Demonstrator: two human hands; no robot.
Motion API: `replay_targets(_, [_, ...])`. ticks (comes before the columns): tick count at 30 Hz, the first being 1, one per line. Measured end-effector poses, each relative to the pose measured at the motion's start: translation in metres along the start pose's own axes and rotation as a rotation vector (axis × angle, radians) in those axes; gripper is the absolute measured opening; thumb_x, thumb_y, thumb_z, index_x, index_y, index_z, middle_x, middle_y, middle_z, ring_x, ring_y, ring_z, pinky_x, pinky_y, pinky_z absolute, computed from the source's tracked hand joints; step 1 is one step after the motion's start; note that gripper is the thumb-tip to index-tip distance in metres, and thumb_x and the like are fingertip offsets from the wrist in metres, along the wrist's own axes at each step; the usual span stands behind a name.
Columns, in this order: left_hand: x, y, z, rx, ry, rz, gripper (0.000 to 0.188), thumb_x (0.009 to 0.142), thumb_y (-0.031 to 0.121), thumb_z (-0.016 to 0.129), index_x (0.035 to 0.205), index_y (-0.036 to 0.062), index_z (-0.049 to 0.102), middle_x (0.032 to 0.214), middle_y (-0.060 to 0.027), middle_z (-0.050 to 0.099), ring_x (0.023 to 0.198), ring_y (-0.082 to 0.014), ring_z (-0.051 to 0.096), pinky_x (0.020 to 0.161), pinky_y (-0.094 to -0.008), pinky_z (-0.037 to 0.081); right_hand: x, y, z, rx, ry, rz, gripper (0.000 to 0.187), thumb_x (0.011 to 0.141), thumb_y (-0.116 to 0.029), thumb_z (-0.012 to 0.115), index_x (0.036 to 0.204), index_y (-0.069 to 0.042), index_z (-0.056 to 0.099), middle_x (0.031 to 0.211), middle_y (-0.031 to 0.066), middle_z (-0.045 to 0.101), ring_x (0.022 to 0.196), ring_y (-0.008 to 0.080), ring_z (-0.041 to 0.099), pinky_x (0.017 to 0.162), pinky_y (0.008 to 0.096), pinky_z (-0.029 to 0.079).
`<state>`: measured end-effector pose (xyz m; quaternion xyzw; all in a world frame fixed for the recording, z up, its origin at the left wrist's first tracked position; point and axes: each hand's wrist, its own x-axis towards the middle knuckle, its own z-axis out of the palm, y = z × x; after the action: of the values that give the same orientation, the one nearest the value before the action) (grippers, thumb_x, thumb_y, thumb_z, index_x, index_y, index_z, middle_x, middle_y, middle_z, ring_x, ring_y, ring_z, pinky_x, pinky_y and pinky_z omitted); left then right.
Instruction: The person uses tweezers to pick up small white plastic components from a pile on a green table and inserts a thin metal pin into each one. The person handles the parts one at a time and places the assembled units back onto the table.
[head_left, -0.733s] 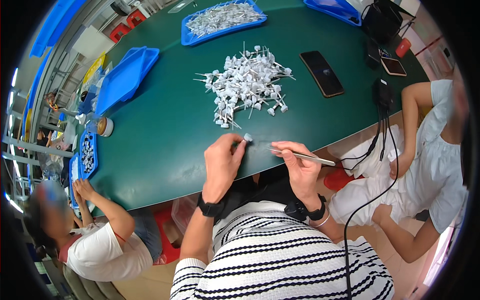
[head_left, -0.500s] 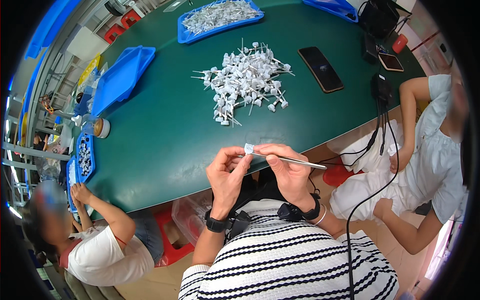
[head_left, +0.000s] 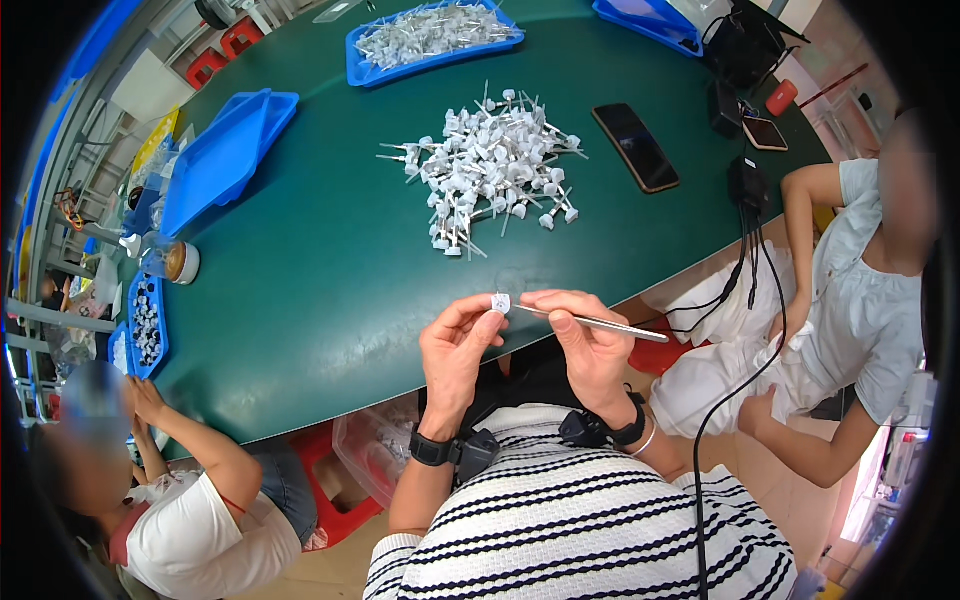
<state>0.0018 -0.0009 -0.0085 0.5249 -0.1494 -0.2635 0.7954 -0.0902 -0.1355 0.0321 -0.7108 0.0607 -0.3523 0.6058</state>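
Observation:
Between the thumb and fingers of my left hand (head_left: 455, 350) is a small white plastic part (head_left: 501, 302), its face turned up. My right hand (head_left: 590, 345) pinches a pair of metal tweezers (head_left: 620, 327); their thin tip points left and ends close beside the white part. Whether the tip touches it is too small to tell. Both hands are held at the near edge of the green table (head_left: 330, 300). Beyond them lies a loose pile of white parts with thin metal pins (head_left: 490, 160).
A blue tray of similar parts (head_left: 435, 40) stands at the far side. Stacked blue trays (head_left: 225, 160) and a jar (head_left: 182, 262) lie left, a phone (head_left: 635, 148) right. Black cables (head_left: 748, 230) hang over the right edge. People sit on both sides; a tray of small dark parts (head_left: 148, 325) is near the left one.
The tweezers' tip has drawn slightly right, away from the white part, which now shows more of its face. My right hand has shifted a little right and down.

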Motion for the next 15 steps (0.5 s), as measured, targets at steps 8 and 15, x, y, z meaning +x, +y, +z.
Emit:
replay_targets(8, [-0.001, 0.003, 0.004, 0.014, 0.021, 0.018, 0.024, 0.093, 0.005, 0.067, 0.116, -0.0027, 0.064, 0.106, -0.0081, 0.069, 0.091, -0.0135, 0.067, 0.074, -0.0245, 0.054, 0.007, 0.011, 0.009, -0.009, -0.013, -0.029, 0.016, 0.095, -0.009, 0.064, 0.106, 0.001, 0.070, 0.102, 0.0105, 0.073, 0.089, 0.0194, 0.070, 0.078, 0.0297, 0.056])
replay_targets(15, [0.000, 0.000, 0.006, 0.011, 0.029, 0.044, 0.024, 0.093, 0.005, 0.068, 0.115, -0.0024, 0.064, 0.106, -0.0084, 0.069, 0.092, -0.0129, 0.066, 0.075, -0.0246, 0.055, 0.008, 0.009, 0.009, -0.053, -0.026, -0.033, 0.016, 0.095, -0.009, 0.064, 0.106, 0.001, 0.070, 0.101, 0.0106, 0.073, 0.087, 0.0199, 0.071, 0.077, 0.0297, 0.056])
